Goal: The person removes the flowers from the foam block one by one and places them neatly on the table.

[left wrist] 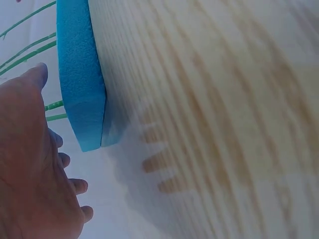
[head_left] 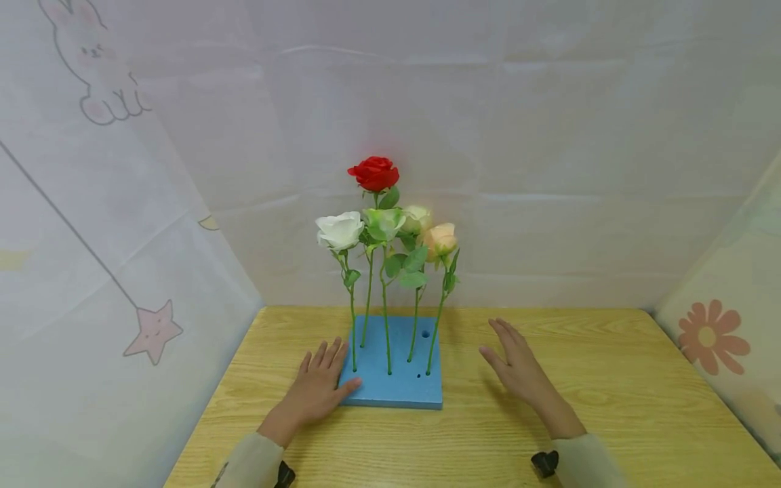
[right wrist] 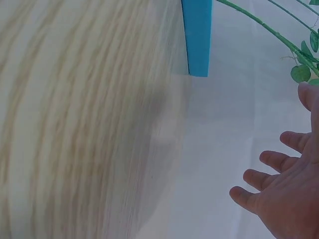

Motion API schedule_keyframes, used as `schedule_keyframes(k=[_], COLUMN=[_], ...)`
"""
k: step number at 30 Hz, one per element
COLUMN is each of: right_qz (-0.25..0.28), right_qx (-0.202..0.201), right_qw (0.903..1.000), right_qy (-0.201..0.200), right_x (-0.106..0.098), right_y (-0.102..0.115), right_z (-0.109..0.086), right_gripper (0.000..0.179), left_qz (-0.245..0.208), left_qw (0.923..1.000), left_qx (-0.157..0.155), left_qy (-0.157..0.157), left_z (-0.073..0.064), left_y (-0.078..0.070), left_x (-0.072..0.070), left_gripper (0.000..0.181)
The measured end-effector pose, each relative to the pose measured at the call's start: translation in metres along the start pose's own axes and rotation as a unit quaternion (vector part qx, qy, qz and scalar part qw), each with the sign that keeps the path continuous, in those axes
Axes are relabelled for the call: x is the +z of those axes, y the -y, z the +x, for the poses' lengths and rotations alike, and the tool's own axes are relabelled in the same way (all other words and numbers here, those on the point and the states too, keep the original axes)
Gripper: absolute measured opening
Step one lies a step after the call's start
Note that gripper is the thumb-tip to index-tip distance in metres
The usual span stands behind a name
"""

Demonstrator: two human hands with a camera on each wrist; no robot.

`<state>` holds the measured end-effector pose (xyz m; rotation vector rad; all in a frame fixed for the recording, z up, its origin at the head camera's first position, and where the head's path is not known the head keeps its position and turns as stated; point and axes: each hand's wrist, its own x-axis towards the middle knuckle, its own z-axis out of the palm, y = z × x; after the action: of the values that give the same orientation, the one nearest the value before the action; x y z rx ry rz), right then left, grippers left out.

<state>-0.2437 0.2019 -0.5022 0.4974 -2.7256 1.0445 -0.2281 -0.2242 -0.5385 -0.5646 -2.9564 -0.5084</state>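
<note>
A blue foam block (head_left: pixel 396 393) lies on the wooden table, with several artificial roses standing in its holes. The red rose (head_left: pixel 375 174) is tallest, at the back. A white rose (head_left: pixel 339 231) is at the left, a green-white rose (head_left: pixel 384 224) in the middle, a pale cream rose (head_left: pixel 417 218) behind it and a peach rose (head_left: pixel 441 240) at the right. My left hand (head_left: pixel 316 388) is at the block's left edge, fingers straight, thumb over its front left corner. To the right of the block, my right hand (head_left: pixel 518 366) is held apart from it, fingers extended, holding nothing.
One larger hole (head_left: pixel 425 334) and a small one (head_left: pixel 418 375) show in the block's right side. The wooden table (head_left: pixel 610 386) reaches back to a pale cloth backdrop (head_left: pixel 579 169), which also hangs at both sides with printed figures.
</note>
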Motion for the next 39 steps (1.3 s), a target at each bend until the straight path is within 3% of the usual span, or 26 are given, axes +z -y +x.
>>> schedule_keyframes(k=[15,21,33,39], right_qz=[0.066,0.125,0.249,0.33], right_qx=[0.005,0.02,0.093,0.108], right_qw=[0.9978,0.9919,0.964,0.9379], right_qy=[-0.004,-0.004,-0.001,-0.01], right_x=[0.016,0.02,0.035,0.039], right_y=[0.014,0.022,0.031,0.033], right_z=[0.017,0.026,0.04,0.045], right_gripper=[0.063,0.065,0.061,0.055], left_qz=[0.008,0.004,0.029,0.038], left_qw=[0.9989,0.9985,0.997,0.9969], left_qx=[-0.001,-0.007,-0.01,-0.007], left_qy=[0.046,0.055,0.072,0.068], left_z=[0.01,0.013,0.013,0.014], left_y=[0.004,0.004,0.0,0.0], left_x=[0.009,0.012,0.015,0.018], left_gripper=[0.09,0.091,0.092,0.094])
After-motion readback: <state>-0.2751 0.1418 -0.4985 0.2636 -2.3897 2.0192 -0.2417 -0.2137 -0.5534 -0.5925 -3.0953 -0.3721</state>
